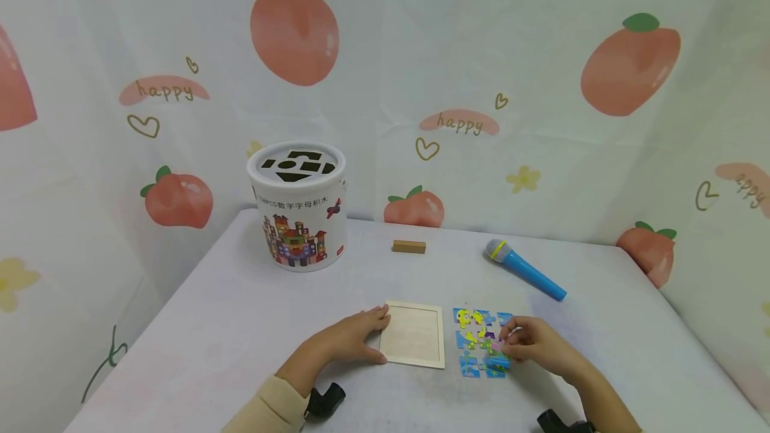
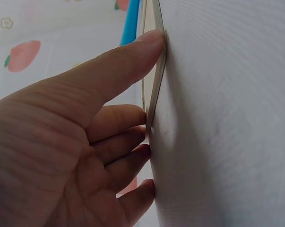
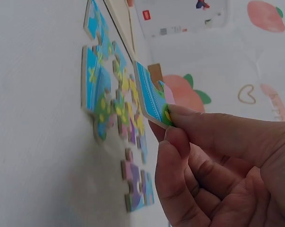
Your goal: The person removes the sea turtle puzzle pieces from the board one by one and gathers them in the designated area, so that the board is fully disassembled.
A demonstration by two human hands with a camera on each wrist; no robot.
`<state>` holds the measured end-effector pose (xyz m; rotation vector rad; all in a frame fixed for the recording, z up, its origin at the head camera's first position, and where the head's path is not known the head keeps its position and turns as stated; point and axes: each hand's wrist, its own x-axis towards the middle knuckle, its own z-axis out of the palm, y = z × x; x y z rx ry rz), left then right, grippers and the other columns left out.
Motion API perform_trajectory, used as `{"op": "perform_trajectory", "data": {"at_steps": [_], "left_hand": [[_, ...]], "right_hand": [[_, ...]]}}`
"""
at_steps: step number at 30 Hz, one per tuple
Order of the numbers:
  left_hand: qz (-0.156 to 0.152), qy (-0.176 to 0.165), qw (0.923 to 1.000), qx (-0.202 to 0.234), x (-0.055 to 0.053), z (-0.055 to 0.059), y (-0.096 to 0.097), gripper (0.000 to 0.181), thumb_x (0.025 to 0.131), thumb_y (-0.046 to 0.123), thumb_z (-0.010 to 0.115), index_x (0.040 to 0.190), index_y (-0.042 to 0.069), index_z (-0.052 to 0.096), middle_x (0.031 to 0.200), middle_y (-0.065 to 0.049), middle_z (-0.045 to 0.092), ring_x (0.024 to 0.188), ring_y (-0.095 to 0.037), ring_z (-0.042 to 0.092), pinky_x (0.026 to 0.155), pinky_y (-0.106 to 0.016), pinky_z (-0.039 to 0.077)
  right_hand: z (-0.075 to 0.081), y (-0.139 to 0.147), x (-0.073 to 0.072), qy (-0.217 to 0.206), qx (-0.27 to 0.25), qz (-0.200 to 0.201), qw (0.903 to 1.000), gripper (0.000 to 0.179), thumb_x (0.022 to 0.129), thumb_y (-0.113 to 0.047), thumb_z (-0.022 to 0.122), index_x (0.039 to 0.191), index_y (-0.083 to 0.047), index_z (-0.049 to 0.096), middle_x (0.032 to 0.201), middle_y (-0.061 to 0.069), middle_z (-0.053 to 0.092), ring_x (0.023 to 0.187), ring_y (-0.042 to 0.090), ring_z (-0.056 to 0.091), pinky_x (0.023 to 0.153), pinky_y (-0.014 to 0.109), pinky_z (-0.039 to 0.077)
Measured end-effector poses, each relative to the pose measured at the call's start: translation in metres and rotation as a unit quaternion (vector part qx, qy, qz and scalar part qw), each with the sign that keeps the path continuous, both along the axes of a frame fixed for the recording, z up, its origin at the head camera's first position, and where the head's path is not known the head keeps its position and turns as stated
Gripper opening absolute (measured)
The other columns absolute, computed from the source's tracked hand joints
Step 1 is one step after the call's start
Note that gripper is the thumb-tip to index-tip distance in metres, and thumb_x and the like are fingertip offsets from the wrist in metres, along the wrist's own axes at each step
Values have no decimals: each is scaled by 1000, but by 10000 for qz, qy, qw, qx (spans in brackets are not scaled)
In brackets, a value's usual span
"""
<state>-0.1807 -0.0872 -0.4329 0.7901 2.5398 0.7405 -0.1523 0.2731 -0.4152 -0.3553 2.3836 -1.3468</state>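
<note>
A square, pale wooden puzzle tray point(image 1: 414, 336) lies on the table in front of me, its inside bare. My left hand point(image 1: 355, 338) is at its left side, thumb by the near corner and fingertips along the edge; in the left wrist view the thumb touches the tray's rim. To the right, colourful jigsaw pieces point(image 1: 469, 341) are laid out in loose rows with small gaps. Over their right side, my right hand point(image 1: 538, 347) pinches a puzzle piece point(image 3: 151, 97) between thumb and fingers, raised off the table. The piece has a blue edge with some green and pink.
A white block bucket point(image 1: 301, 219) with a shape-hole lid stands at the back left. Behind the tray lies a small wooden block point(image 1: 409, 246). A blue toy microphone point(image 1: 532, 274) rests at the back right, before a peach-printed curtain point(image 1: 373, 52).
</note>
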Motion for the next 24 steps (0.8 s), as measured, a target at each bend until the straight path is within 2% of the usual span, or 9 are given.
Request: {"op": "perform_trajectory", "data": {"at_steps": [12, 24], "left_hand": [[-2, 38, 10000, 16, -1, -1, 0, 77, 77, 35, 73, 140, 5, 41, 154, -7, 26, 143, -24, 22, 116, -44, 20], [14, 22, 10000, -2, 0, 0, 0, 76, 77, 34, 74, 140, 6, 41, 154, -7, 26, 143, -25, 23, 115, -44, 21]], "right_hand": [[-6, 23, 11, -62, 118, -308, 9994, 30, 86, -14, 64, 102, 10, 55, 78, 4, 61, 64, 7, 55, 57, 23, 49], [-13, 32, 13, -236, -24, -304, 9993, 32, 88, -14, 63, 105, 12, 56, 79, 4, 61, 64, 7, 55, 56, 23, 49]]}}
